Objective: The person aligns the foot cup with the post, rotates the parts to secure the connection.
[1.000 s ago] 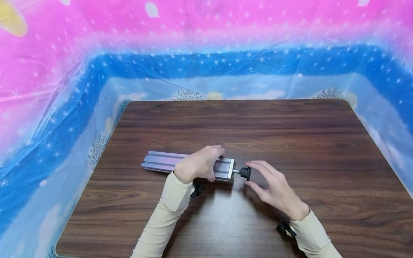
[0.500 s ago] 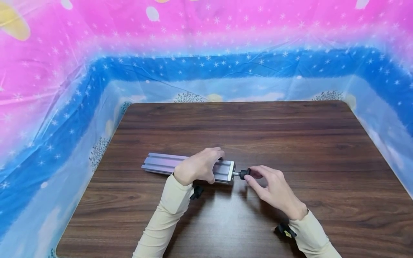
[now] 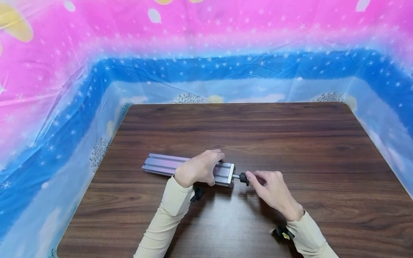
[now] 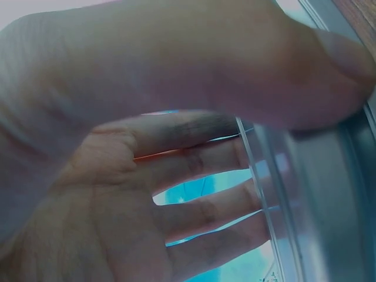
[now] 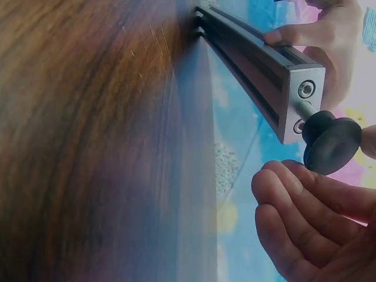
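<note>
A silver slotted aluminium profile point(image 3: 164, 164) lies along the wooden table, with a plate fixed by screws on its right end. Across its top my left hand point(image 3: 200, 167) grips it, thumb on the near side and fingers over the far side. From the end plate sticks a threaded rod carrying a black levelling foot point(image 5: 333, 144) with a round flared base. My right hand point(image 3: 272, 188) pinches that foot between thumb and fingers. In the right wrist view the other fingers point(image 5: 294, 211) curl below the foot. The thumb point(image 4: 329, 76) covers part of the profile in the left wrist view.
The dark wood-grain table point(image 3: 238, 125) has rounded far corners. A pink and blue patterned cloth point(image 3: 206, 68) hangs around its back and sides. Black camera mounts sit at both wrists, the right one point(image 3: 283, 233) low over the table.
My right hand has closed from loosely spread around the levelling foot to pinching it, and its fingers have turned. My left hand keeps its grip on the profile.
</note>
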`<act>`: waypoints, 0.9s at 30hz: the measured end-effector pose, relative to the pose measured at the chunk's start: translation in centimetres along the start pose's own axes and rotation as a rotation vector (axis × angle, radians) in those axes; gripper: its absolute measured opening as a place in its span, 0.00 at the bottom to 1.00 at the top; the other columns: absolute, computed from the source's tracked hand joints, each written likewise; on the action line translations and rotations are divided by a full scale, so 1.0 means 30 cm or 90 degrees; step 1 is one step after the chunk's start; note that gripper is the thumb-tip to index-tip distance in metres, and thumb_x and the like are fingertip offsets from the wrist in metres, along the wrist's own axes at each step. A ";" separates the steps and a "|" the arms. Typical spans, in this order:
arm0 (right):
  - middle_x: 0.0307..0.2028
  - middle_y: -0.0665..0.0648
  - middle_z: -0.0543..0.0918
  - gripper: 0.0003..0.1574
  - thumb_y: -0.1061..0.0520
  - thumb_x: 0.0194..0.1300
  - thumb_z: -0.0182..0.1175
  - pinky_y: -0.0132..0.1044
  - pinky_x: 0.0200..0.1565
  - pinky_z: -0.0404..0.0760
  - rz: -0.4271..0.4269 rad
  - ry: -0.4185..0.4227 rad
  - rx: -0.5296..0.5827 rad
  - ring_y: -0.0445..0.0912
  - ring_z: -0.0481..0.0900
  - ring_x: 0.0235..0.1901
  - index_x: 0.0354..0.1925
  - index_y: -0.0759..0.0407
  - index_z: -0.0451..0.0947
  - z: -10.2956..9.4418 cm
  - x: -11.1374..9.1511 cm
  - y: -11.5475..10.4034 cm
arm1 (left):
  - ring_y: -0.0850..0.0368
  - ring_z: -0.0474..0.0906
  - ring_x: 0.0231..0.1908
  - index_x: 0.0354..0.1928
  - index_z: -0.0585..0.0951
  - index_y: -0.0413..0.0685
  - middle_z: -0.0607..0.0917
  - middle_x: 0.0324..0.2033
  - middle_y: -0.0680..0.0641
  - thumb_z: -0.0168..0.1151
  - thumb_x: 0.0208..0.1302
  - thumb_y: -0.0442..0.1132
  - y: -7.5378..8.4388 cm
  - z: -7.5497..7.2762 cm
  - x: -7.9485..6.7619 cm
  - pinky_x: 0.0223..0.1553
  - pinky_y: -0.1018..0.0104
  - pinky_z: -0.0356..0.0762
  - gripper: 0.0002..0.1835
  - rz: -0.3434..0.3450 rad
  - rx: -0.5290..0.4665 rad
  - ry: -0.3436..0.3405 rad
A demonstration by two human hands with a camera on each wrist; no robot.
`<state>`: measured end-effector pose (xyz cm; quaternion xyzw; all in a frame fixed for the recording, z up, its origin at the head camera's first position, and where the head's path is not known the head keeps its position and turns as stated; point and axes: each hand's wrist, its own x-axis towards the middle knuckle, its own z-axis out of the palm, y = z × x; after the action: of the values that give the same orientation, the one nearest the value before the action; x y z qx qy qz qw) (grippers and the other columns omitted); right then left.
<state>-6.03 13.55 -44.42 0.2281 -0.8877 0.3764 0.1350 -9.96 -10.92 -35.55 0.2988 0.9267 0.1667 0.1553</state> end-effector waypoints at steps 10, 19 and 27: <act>0.23 0.44 0.85 0.18 0.48 0.74 0.58 0.32 0.29 0.79 0.028 -0.027 0.004 0.37 0.80 0.23 0.30 0.53 0.85 -0.010 0.001 -0.006 | 0.54 0.73 0.38 0.51 0.79 0.38 0.80 0.44 0.46 0.73 0.35 0.21 -0.001 -0.001 -0.001 0.41 0.63 0.75 0.33 -0.004 -0.006 0.009; 0.61 0.59 0.78 0.51 0.54 0.50 0.79 0.29 0.67 0.69 -0.183 0.008 0.025 0.51 0.78 0.60 0.69 0.62 0.69 -0.011 -0.014 -0.003 | 0.53 0.75 0.41 0.55 0.78 0.37 0.81 0.48 0.44 0.73 0.36 0.22 -0.001 -0.005 -0.007 0.44 0.61 0.78 0.36 -0.011 -0.002 0.010; 0.53 0.59 0.83 0.35 0.66 0.51 0.73 0.24 0.65 0.70 -0.279 0.060 0.020 0.52 0.83 0.52 0.59 0.66 0.77 0.004 -0.013 0.009 | 0.53 0.74 0.39 0.52 0.78 0.37 0.80 0.45 0.45 0.73 0.34 0.22 0.002 -0.003 -0.008 0.42 0.61 0.77 0.34 0.004 0.001 0.021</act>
<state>-5.84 13.74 -44.81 0.3996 -0.8037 0.3622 0.2512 -9.78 -11.03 -35.41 0.2988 0.9285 0.1711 0.1392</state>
